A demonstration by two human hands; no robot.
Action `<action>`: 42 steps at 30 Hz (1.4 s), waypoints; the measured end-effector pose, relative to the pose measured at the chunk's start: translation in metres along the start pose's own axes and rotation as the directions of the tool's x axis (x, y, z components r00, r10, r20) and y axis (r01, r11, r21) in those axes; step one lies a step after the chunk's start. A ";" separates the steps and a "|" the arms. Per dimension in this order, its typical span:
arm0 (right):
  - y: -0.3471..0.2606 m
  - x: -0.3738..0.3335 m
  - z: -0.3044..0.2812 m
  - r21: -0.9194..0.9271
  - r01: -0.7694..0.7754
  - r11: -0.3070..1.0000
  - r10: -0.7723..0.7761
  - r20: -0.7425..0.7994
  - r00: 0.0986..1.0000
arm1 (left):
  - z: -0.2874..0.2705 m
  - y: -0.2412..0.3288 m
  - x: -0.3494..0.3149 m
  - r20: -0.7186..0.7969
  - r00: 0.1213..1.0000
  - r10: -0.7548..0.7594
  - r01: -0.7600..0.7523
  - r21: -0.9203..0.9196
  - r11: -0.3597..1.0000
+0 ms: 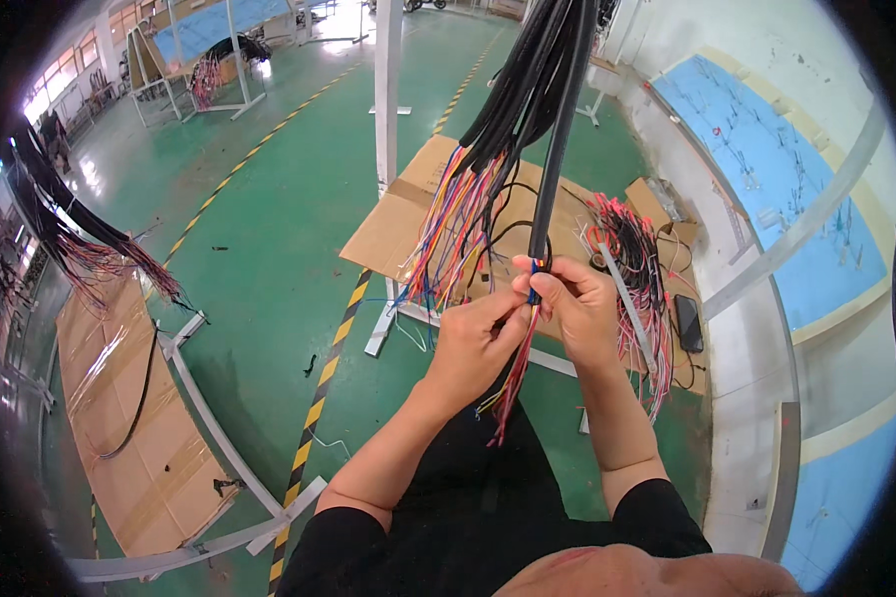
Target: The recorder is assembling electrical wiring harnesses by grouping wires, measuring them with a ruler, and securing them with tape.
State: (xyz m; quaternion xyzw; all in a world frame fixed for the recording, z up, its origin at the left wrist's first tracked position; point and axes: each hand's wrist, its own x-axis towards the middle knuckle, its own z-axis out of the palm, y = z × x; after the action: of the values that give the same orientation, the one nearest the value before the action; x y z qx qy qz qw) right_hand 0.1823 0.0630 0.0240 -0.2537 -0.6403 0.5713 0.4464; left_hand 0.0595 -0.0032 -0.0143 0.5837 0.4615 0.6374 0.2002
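The black cable (551,189), its long axis set toward twelve o'clock, is pinched near its lower end by the left hand (473,334) from eight o'clock and the equally near right hand (587,313) from four.

Cable (548,199): black sheath, straight, running down from upper frame, top leaning right. Pinched at sheath end; blue bit (535,297) there, partly covered, tape or wire unclear. Wires (511,393) below: mostly red, some yellow, loose, tips free.

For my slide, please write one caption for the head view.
Left fingers and right fingers pinch coloured wires hanging from a black sheath.
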 end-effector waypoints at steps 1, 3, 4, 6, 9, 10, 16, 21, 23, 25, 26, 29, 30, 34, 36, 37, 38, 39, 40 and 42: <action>-0.002 -0.001 0.001 -0.002 -0.001 1.000 0.001 -0.001 1.000 | -0.002 0.002 0.000 0.000 1.000 0.000 0.000 -0.002 1.000; -0.003 -0.002 0.007 0.007 -0.022 1.000 0.022 0.010 1.000 | -0.006 0.004 -0.003 0.010 0.998 0.059 -0.060 0.082 0.995; -0.003 -0.001 0.009 0.007 -0.026 1.000 0.026 0.015 1.000 | -0.007 0.002 -0.004 0.005 0.998 0.055 -0.055 0.084 0.995; -0.005 0.001 0.013 -0.027 0.020 0.999 -0.020 0.016 1.000 | -0.008 0.000 -0.006 -0.027 0.994 0.108 -0.104 0.110 0.989; -0.009 -0.001 0.019 -0.091 0.046 0.995 -0.046 0.003 0.999 | -0.014 0.002 -0.007 -0.005 0.996 0.091 -0.091 0.072 0.993; -0.009 -0.002 0.020 -0.095 0.043 0.995 -0.043 0.005 0.999 | -0.015 0.002 -0.007 -0.009 0.996 0.089 -0.088 0.069 0.994; -0.002 0.003 0.016 -0.227 0.237 0.945 -0.237 0.028 0.971 | -0.013 -0.012 -0.004 0.077 0.996 -0.039 0.049 -0.140 0.989; 0.008 0.007 0.005 -0.369 0.371 0.852 -0.359 0.104 0.928 | -0.018 -0.006 0.000 0.417 0.856 -0.305 0.511 -0.596 0.619; 0.010 0.007 0.004 -0.357 0.364 0.860 -0.353 0.098 0.930 | -0.019 -0.008 0.000 0.416 0.856 -0.307 0.510 -0.583 0.632; 0.011 0.007 0.003 -0.342 0.356 0.869 -0.347 0.090 0.933 | -0.019 -0.006 0.000 0.417 0.854 -0.310 0.511 -0.567 0.646; 0.014 0.008 0.001 -0.358 0.360 0.861 -0.353 0.087 0.932 | -0.017 -0.004 -0.001 0.330 0.885 -0.330 0.453 -0.439 0.776; 0.012 0.005 0.000 -0.335 0.313 0.889 -0.317 0.045 0.947 | -0.008 0.006 -0.002 0.171 0.958 -0.231 0.256 -0.142 0.956; 0.010 0.003 0.000 -0.294 0.265 0.918 -0.273 0.016 0.962 | -0.005 0.007 -0.002 0.114 0.987 -0.113 0.112 0.009 0.994; 0.016 0.001 -0.004 -0.126 0.157 0.979 -0.157 0.012 0.988 | -0.002 -0.003 -0.004 0.152 0.971 -0.186 0.193 -0.034 0.981; 0.017 0.005 -0.011 -0.097 0.104 0.990 -0.099 0.054 0.994 | 0.002 -0.006 -0.007 0.071 0.987 -0.146 0.152 -0.092 0.984; 0.017 0.007 -0.016 -0.081 0.053 0.995 -0.044 0.113 0.993 | 0.002 -0.005 -0.007 0.089 0.984 -0.152 0.159 -0.081 0.984; 0.023 0.010 -0.027 -0.025 0.057 0.998 -0.051 0.202 0.978 | 0.003 -0.005 -0.006 0.060 0.989 -0.133 0.134 -0.011 0.991; 0.023 0.011 -0.037 -0.015 0.051 0.999 -0.048 0.188 0.981 | 0.002 -0.006 -0.006 0.025 0.994 -0.110 0.109 0.061 0.992; 0.021 0.011 -0.048 -0.013 0.036 0.999 -0.034 0.142 0.989 | 0.001 -0.010 -0.006 0.016 0.993 -0.121 0.119 0.109 0.987; 0.028 0.016 -0.087 -0.152 0.007 0.988 -0.001 0.040 0.999 | -0.006 -0.010 -0.004 -0.005 0.996 -0.090 0.090 0.163 0.983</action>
State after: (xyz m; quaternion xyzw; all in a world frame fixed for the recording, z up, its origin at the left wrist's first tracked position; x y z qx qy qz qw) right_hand 0.2444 0.1260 -0.0025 -0.2744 -0.6913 0.5246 0.4143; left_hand 0.0526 -0.0040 -0.0241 0.5775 0.5377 0.5870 0.1809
